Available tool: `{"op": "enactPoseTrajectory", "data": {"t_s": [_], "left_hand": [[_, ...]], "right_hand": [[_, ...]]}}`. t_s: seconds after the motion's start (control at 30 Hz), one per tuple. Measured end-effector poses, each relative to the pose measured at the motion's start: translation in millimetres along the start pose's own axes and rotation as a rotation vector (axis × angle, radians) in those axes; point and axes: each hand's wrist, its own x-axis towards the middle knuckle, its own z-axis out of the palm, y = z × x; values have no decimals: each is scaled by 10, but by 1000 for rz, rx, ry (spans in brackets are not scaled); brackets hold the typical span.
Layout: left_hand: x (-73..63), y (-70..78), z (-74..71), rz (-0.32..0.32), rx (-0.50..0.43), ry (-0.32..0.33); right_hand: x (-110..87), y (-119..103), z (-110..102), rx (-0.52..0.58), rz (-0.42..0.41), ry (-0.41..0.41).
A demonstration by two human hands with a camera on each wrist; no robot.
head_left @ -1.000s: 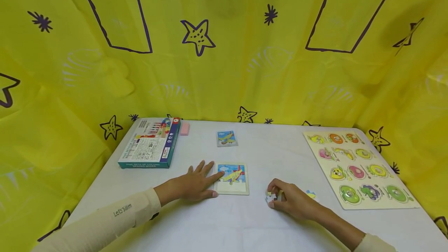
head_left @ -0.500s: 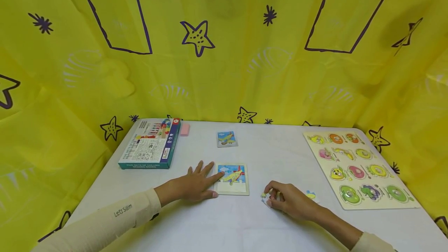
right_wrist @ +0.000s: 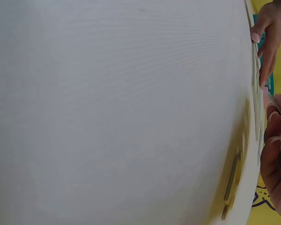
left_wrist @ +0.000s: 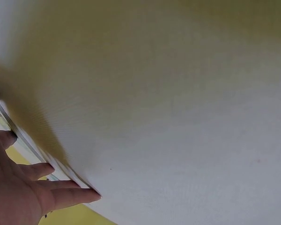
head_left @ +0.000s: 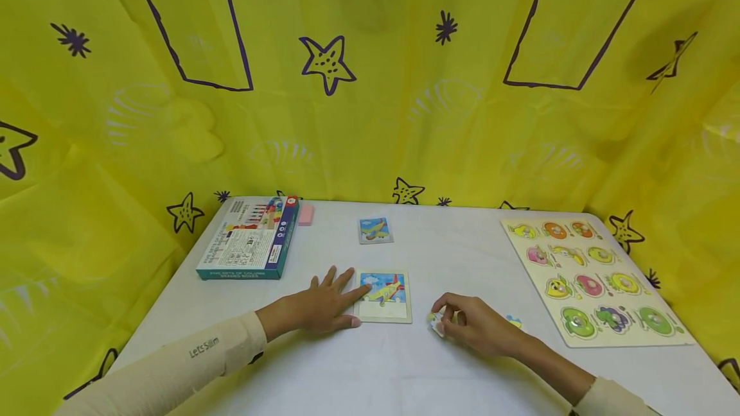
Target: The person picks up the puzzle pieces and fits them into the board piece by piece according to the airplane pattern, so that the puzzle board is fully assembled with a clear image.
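Observation:
With its fingers spread, my left hand (head_left: 324, 307) rests at the left side of a small framed jigsaw puzzle (head_left: 383, 297), the index fingertip on its picture. The picture is a yellow airplane on blue sky; the lower strip of the frame shows bare white. To the right of the frame, my right hand (head_left: 476, 325) pinches a jigsaw piece (head_left: 435, 322) between thumb and fingers, just over the white cloth. Behind that hand lies a loose blue and yellow jigsaw piece (head_left: 513, 321), partly covered by the wrist. The right wrist view shows the loose piece (right_wrist: 232, 180) edge-on.
Farther back lies a small airplane picture card (head_left: 375, 230). At the back left are a flat toy box (head_left: 245, 239) and a pink block (head_left: 306, 214). A fruit peg board (head_left: 592, 281) lies at the right. A yellow patterned curtain (head_left: 370, 133) hangs behind the table.
My right hand has shifted slightly left, toward the framed puzzle, and the jigsaw piece has turned in its fingers. The left hand has stayed in place.

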Motion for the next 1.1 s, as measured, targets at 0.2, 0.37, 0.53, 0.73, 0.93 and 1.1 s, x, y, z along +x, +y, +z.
{"op": "enactPoseTrajectory", "data": {"t_s": [0.2, 0.37, 0.53, 0.73, 0.93, 1.1], "left_hand": [[-8, 7, -8, -5, 6, -4], [-39, 30, -43, -12, -11, -16], [-49, 36, -70, -12, -17, -21], [-38, 23, -76, -14, -10, -22], [-26, 10, -70, -14, 4, -24], [-24, -1, -67, -12, 13, -18]], "right_hand": [[109, -76, 16, 80, 32, -20], [203, -137, 69, 193, 69, -60], [278, -179, 101, 254, 76, -106], [352, -192, 110, 263, 57, -138], [415, -206, 132, 286, 77, -177], [477, -230, 140, 265, 21, -200]]}}
